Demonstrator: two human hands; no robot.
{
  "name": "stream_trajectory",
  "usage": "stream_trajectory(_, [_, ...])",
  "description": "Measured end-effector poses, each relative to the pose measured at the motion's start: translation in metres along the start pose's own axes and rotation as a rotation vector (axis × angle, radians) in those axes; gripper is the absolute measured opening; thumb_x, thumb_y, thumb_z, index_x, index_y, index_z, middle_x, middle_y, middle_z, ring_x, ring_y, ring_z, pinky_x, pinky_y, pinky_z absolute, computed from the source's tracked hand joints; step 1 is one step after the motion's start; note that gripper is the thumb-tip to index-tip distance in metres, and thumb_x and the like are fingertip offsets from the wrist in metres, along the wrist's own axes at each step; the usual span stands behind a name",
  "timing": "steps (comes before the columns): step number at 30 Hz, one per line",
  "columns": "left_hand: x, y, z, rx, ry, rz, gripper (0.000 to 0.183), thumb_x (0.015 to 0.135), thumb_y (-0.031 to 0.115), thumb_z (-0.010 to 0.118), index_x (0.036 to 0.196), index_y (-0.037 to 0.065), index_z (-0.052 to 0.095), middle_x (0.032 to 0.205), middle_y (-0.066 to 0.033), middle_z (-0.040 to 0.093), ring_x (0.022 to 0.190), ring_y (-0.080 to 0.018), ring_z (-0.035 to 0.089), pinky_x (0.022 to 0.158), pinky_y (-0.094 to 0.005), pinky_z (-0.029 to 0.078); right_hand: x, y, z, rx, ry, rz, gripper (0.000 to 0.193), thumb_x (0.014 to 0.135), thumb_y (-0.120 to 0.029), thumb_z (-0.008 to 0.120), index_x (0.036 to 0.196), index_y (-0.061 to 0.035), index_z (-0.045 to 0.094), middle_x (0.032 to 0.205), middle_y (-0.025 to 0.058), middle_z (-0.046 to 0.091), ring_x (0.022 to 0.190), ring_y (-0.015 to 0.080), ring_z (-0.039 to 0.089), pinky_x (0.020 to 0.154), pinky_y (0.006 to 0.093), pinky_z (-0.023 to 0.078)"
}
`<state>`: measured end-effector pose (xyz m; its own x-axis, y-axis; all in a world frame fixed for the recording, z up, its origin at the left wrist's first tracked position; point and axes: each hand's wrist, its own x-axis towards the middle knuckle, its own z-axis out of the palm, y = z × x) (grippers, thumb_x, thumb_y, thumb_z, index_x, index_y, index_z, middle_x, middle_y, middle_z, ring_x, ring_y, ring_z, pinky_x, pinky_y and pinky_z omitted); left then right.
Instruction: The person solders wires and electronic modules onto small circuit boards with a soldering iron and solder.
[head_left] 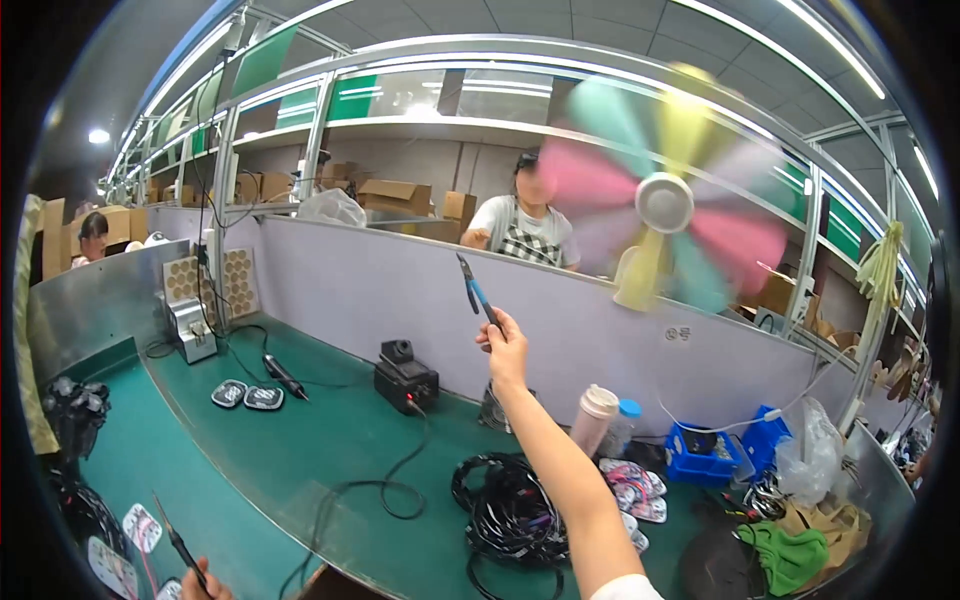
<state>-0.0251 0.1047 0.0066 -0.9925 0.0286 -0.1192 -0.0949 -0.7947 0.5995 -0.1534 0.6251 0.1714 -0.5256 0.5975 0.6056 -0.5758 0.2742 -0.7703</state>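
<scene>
My right hand is raised in front of the low partition and grips pliers with blue and dark handles, their narrow jaws pointing up. At the lower left edge, my left hand is only partly visible. It holds a slim pointed tool with a black grip and thin metal tip; its exact kind is unclear. Close to that tip lie white oval parts with thin wires. Beneath my right forearm sits a coiled bundle of black cables, with more wired white pieces beside it.
On the green bench stand a black corded device, a black handheld tool, a pink bottle and blue bins. A multicoloured fan spins at the upper right. Behind the partition is another person.
</scene>
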Motion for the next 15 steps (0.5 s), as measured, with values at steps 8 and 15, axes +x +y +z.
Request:
stream_trajectory(8, [0.000,0.005,0.008,0.029,0.104,-0.136,0.027,0.095,0.025,0.046,0.113,0.005,0.051,0.066,0.0018,0.041,0.049,-0.0083,0.034,0.045,-0.0232,0.030,0.137,0.067,0.084,0.402,0.230,0.159,0.028,0.093,-0.004,0.046,0.119,-0.0068,0.054,0.081,0.0036,0.058,0.059,0.0094,0.056,0.049,0.0209,0.045])
stream_trajectory(15, [0.006,0.011,0.019,0.046,0.094,-0.088,0.028,0.097,0.028,0.044,0.114,0.007,0.050,0.063,0.0026,0.038,0.047,-0.0078,0.032,0.046,-0.0228,0.029,0.198,0.106,0.095,0.505,0.389,0.190,0.020,0.093,-0.007,0.048,0.112,-0.0125,0.054,0.082,0.0022,0.059,0.064,0.0102,0.057,0.050,0.0231,0.046])
